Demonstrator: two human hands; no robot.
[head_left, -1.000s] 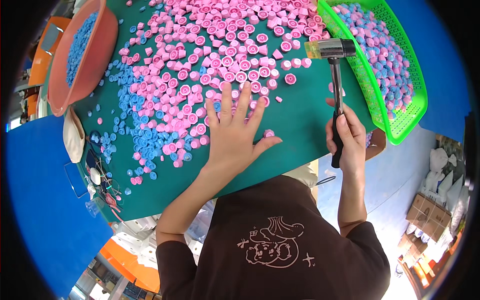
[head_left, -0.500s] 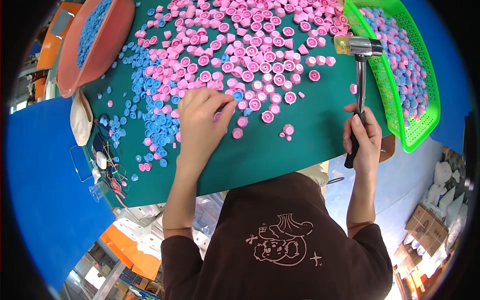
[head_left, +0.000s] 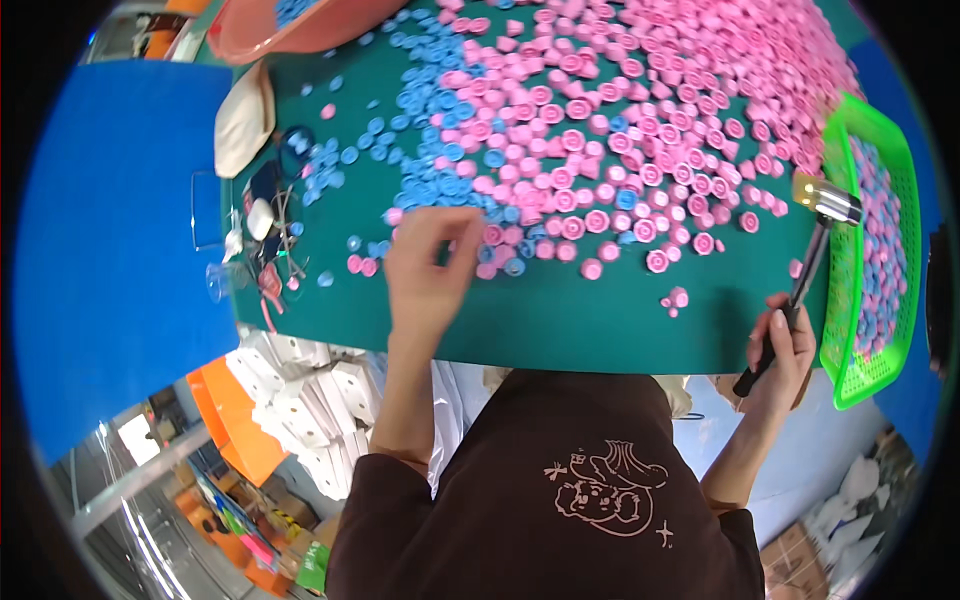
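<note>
The left hand (head_left: 428,262) rests on the green surface (head_left: 590,320) at the near edge of the spread of pink caps (head_left: 640,130), its fingers curled narrow and its fingertips (head_left: 470,228) touching the nearest caps; whether it grips 1 of them I cannot tell. The right hand (head_left: 782,348) is closed round the black handle of a small hammer (head_left: 812,262), well to the right of the pink caps, and the hammer's metal head is raised beside the near corner of the green basket (head_left: 850,330). That basket sits just right of the pink caps and holds more caps, pink mixed with blue. 2 pink caps (head_left: 675,298) lie apart, just nearer the person than the main spread. Blue caps (head_left: 430,160) lie along the left side of the pink caps, mingling with them. A salmon tub (head_left: 290,30) stands beyond the blue caps, far left of the pink ones. A cream cloth (head_left: 245,118) and a clutter of small tools (head_left: 265,235) lie left of the blue caps, at the surface's edge
</note>
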